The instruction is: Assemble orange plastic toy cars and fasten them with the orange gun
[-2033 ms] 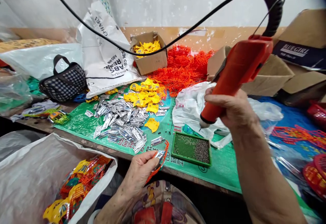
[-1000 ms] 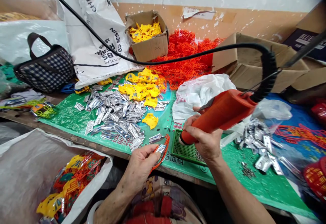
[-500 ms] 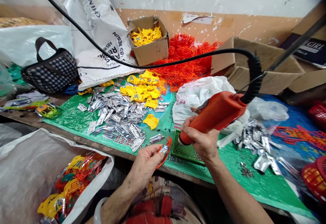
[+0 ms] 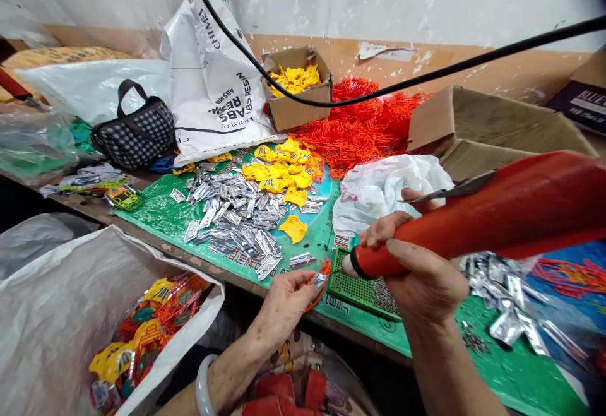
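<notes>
Near the table's front edge, my left hand (image 4: 284, 305) pinches an orange plastic frame (image 4: 326, 269) with a small silver plate (image 4: 318, 279) on it. My right hand (image 4: 426, 283) is wrapped round an orange-red electric screwdriver (image 4: 502, 204), which lies almost level. Its pale nose points left at the orange frame; I cannot tell whether the bit touches it. Under the screwdriver sits a green perforated tray (image 4: 338, 286) with many small screws (image 4: 384, 294). Loose silver plates (image 4: 246, 204) and yellow plastic shells (image 4: 277, 166) lie in piles beyond my left hand.
An open white sack (image 4: 57, 283) of assembled pieces stands at lower left. Behind are a checked bag (image 4: 135, 129), a printed resin sack (image 4: 218, 97), a carton of yellow parts (image 4: 303, 110) and an orange heap (image 4: 355, 129). A black cable (image 4: 402, 84) hangs across. More silver plates (image 4: 511, 299) lie right.
My right hand has tipped the screwdriver from slanting to nearly level, swinging its nose toward the orange frame. My left hand keeps its pinch. The view has turned slightly left.
</notes>
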Tool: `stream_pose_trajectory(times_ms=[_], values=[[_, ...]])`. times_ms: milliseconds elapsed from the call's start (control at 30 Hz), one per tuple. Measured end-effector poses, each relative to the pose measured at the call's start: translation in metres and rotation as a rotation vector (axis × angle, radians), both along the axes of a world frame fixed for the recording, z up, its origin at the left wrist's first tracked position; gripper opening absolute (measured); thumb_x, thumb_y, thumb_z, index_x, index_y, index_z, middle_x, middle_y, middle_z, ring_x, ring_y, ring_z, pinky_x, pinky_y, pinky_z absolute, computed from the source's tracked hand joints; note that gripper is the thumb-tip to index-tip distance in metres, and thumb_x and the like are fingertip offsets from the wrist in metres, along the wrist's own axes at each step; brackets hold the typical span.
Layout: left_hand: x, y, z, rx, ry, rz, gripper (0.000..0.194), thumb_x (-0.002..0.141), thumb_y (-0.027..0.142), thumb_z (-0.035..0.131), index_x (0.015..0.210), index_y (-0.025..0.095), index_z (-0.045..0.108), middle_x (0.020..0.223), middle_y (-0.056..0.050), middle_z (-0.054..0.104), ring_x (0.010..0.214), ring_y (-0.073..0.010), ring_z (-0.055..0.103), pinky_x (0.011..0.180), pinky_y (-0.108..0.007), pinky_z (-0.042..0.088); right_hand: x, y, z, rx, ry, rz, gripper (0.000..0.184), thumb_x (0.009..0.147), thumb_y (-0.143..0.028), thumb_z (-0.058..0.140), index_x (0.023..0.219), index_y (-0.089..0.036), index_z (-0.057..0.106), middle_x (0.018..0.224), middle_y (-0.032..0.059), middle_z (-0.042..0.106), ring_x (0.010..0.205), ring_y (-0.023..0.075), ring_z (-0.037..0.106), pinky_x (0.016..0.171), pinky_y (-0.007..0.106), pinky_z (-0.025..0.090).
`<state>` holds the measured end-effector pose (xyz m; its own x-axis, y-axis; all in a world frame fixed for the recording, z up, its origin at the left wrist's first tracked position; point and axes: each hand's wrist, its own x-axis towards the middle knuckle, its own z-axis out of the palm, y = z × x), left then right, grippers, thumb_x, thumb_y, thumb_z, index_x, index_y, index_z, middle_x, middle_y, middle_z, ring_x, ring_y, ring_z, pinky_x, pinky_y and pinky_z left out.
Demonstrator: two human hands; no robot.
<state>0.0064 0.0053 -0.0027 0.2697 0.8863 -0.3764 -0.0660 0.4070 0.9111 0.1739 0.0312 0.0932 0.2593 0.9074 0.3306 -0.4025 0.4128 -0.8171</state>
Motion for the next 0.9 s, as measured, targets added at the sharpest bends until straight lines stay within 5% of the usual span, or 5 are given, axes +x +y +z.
stream_pose_trajectory(times_ms=[900], values=[[0.006,0.000,0.009,-0.077,-0.096,0.072,0.026,0.069,0.038,0.077,0.078,0.014,0.078,0.068,-0.003,0.067,0.065,-0.0159,0.057,0.061,-0.025,0.041,-0.015,-0.004,-0.017,-0.019,-0.057,0.094,0.049,0.068,-0.015,0.073,0.113,-0.028,0.058,0.069,-0.0054,0.063,0.063,0.0141,0.058,0.065,0.032,0.051]])
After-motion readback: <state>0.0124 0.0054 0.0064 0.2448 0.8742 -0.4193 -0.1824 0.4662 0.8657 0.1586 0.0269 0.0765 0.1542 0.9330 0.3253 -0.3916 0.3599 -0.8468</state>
